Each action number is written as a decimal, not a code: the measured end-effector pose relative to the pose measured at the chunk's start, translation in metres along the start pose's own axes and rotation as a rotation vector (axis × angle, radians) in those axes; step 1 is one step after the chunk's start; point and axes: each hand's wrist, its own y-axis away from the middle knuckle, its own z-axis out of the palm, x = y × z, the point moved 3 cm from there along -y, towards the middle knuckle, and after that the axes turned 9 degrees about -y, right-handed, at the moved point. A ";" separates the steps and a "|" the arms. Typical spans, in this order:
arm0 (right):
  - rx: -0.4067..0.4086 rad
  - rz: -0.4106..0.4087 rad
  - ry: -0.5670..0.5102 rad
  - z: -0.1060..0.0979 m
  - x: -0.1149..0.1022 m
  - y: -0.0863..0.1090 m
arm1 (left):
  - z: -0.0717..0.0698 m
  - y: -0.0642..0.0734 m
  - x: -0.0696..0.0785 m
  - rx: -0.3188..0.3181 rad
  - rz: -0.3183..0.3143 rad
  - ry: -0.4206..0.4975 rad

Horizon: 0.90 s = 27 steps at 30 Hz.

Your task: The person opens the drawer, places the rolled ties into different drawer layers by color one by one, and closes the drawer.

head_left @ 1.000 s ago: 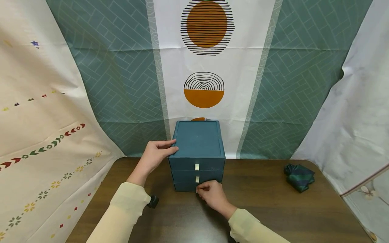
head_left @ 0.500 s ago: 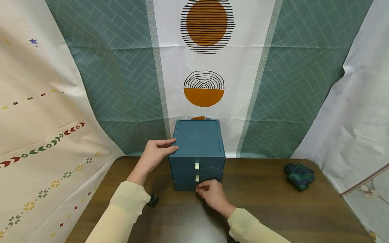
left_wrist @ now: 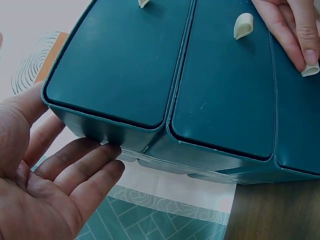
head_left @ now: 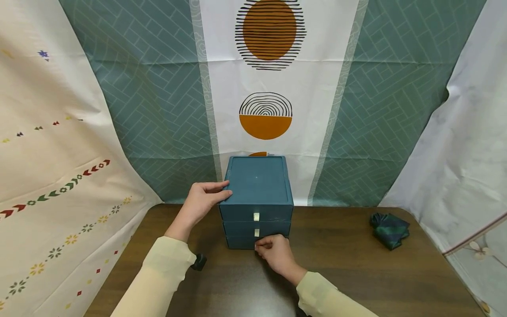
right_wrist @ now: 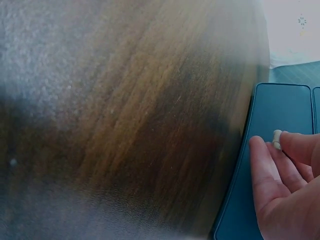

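A dark teal box of three stacked drawers (head_left: 257, 180) stands on the wooden table against the hanging cloth. Each drawer front has a pale loop pull tab, such as the middle tab (left_wrist: 243, 26). At the box's upper left edge rests my left hand (head_left: 200, 201); in the left wrist view its fingertips touch the side wall without wrapping it. Down at the bottom drawer (right_wrist: 280, 107), my right hand (head_left: 276, 254) pinches the bottom pull tab (right_wrist: 277, 139) between thumb and finger. All the drawers look closed.
A crumpled dark green and navy cloth (head_left: 391, 231) lies on the table's right side. Patterned fabric (head_left: 170, 110) hangs close behind the box, and more drapes (head_left: 59, 198) line the left side. The brown table (head_left: 348, 264) extends to both sides of the box.
Both hands keep the same places on the box and the drawers stay closed. Only the head view has shifted very slightly.
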 end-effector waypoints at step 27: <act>-0.026 0.027 -0.037 -0.001 0.000 0.009 | 0.000 0.001 0.000 0.001 0.011 -0.003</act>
